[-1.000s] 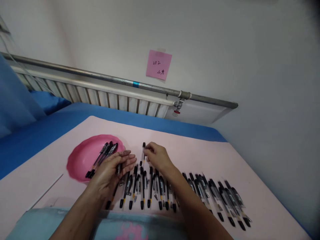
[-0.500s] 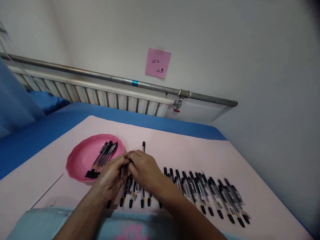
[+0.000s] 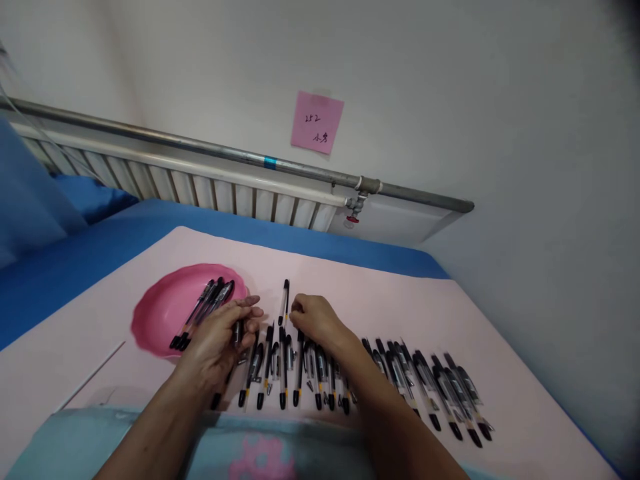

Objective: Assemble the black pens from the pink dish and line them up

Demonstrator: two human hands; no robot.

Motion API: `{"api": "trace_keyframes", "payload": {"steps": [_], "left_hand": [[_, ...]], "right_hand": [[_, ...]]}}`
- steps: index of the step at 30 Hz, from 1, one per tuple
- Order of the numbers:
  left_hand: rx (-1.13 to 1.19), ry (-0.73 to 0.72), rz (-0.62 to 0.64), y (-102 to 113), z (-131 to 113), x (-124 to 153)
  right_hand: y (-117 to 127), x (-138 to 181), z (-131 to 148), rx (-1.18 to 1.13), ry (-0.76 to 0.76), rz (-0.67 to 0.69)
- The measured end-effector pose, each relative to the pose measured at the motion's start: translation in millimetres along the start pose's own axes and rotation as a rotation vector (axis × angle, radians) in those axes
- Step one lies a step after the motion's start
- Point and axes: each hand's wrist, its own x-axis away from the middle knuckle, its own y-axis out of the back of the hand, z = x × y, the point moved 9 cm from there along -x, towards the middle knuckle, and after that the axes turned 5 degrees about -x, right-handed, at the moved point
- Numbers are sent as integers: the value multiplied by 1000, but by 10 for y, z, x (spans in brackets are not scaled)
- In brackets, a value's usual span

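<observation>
My left hand [image 3: 220, 340] lies over the left end of a row of black pens [image 3: 285, 367], its fingers closed loosely around a dark pen part [image 3: 239, 331]. Just right of it, my right hand [image 3: 315, 320] is curled with fingertips pinched above the row; what it pinches is too small to make out. One black pen [image 3: 285, 301] lies apart, pointing away from me, between the two hands. A pink dish [image 3: 160, 313] to the left holds several capped pens [image 3: 203, 312].
More black pens [image 3: 430, 390] lie side by side to the right on the pink mat [image 3: 400, 307]. A blue cloth [image 3: 100, 247] covers the surface behind, with a radiator [image 3: 200, 190] and pipe along the wall. A pink note [image 3: 317, 123] hangs above.
Half a second ago both hands met over the row's left end. My right hand has since drawn away to the right, and my left hand still rests there.
</observation>
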Motion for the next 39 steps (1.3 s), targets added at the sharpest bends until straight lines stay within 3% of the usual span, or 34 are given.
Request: {"api": "trace_keyframes", "payload": {"steps": [7,12,15,20,24,30,32,35,39], "left_hand": [[-25,-7,-16,22,-3,-11],[-29,-19,-28,32,4,-20],[-3,-115,-47,4,-61,2],[60,-220,-18,-90,-105,48],[46,-239,-6,-133,-83,78],[-41,-296,29,-168,-142,82],[-62,-368,-26,-52,-261,54],[-67,-452,-151,219,-455,-3],[-21,-443,-248,512,-611,-70]], "right_hand": [[-54,-15,1,-41,11,21],[56,-14,34,-113,-5,12],[112,81,247,-203,28,29],[-90,357,823,-631,196,225],[-206,381,868,-704,154,167],[-197,269,710,-847,46,181],[-102,181,486,-833,-56,106],[74,50,57,-604,-189,-83],[34,-83,-272,-390,-230,-130]]}}
